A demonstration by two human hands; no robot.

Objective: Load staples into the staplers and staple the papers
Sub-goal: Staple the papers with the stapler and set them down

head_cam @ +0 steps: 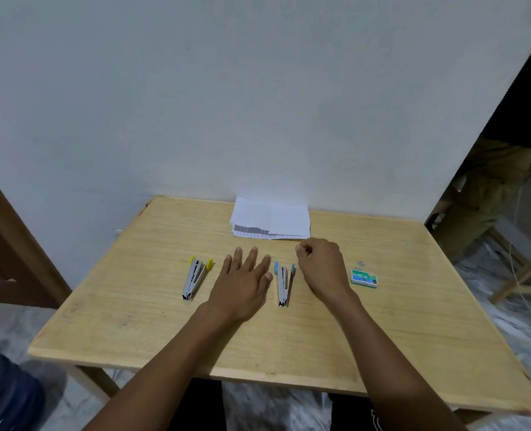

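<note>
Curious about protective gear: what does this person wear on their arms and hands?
Nothing visible. Both forearms are bare to the picture's edge, with no sleeves. The left hand and right hand show no gloves, watch, bands or rings.
</note>
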